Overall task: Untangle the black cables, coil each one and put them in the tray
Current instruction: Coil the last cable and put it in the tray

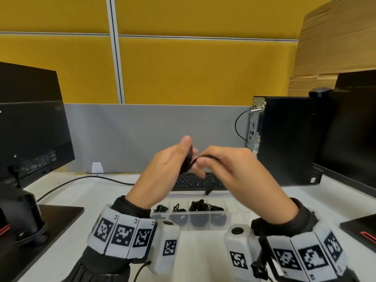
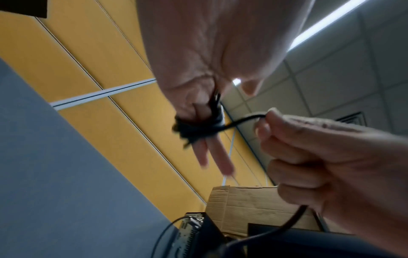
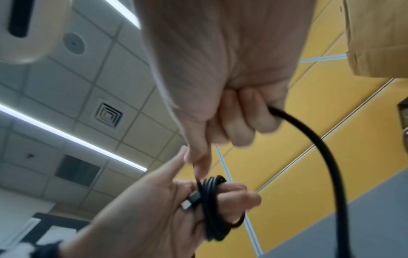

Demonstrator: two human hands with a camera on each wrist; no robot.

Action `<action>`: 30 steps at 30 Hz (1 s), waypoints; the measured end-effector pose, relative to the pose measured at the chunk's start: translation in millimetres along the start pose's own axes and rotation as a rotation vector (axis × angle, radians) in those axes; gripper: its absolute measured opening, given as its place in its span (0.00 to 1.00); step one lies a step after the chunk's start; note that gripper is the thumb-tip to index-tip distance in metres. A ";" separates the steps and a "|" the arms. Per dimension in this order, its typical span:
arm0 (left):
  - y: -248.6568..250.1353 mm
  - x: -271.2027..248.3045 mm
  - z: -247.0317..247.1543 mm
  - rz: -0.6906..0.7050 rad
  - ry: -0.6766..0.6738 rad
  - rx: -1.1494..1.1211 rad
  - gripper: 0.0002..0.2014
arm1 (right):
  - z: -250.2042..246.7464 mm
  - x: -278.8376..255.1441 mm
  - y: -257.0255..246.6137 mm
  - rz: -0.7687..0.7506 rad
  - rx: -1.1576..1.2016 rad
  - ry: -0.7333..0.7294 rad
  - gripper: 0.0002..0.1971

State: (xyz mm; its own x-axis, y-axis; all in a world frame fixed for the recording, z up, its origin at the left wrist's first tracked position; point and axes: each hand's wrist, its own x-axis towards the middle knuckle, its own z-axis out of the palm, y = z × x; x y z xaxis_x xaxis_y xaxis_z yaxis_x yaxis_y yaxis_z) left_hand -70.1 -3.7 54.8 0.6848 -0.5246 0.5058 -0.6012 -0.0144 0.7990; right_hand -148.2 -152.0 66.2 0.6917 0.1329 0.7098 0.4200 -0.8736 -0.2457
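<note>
Both hands are raised above the desk in the head view. My left hand (image 1: 173, 161) holds a black cable (image 1: 188, 159) wound in a coil round its fingers, thumb pressed on top. The coil (image 3: 214, 206) circles two outstretched fingers, with a plug (image 3: 189, 202) lying against the palm. My right hand (image 1: 225, 163) grips the same cable's free length (image 3: 326, 157); its loose end (image 1: 208, 191) dangles over the tray. In the left wrist view the right hand (image 2: 320, 157) pinches the strand beside the coil (image 2: 198, 125). The clear compartment tray (image 1: 160, 215) below holds several coiled black cables.
A black keyboard (image 1: 195, 181) lies behind the tray. A monitor (image 1: 30, 123) on its base stands at the left, a PC tower (image 1: 284, 139) and another monitor (image 1: 354, 129) at the right. A thin cable (image 1: 81, 180) runs across the white desk.
</note>
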 end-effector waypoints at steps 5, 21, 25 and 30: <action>10.7 -4.0 -1.0 -0.055 -0.239 -0.163 0.27 | 5.5 4.5 21.7 0.073 0.177 0.272 0.05; -5.1 5.8 7.8 0.030 0.128 -0.129 0.22 | 23.9 0.9 -11.9 -0.057 -0.543 0.093 0.15; 2.6 0.1 0.3 -0.022 -0.026 0.122 0.24 | 30.4 0.9 -7.9 -0.198 -0.445 0.153 0.22; 6.8 -1.3 -9.6 -0.100 -0.181 0.174 0.23 | 30.6 2.7 -0.3 -0.144 -0.352 0.020 0.25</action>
State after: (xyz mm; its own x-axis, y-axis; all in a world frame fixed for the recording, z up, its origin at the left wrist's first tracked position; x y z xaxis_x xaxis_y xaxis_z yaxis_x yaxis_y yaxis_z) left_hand -71.1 5.1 62.7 0.6689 -0.6570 0.3479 -0.6064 -0.2115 0.7665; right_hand -128.5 -137.1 48.0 0.6274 0.2599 0.7341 0.2823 -0.9544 0.0966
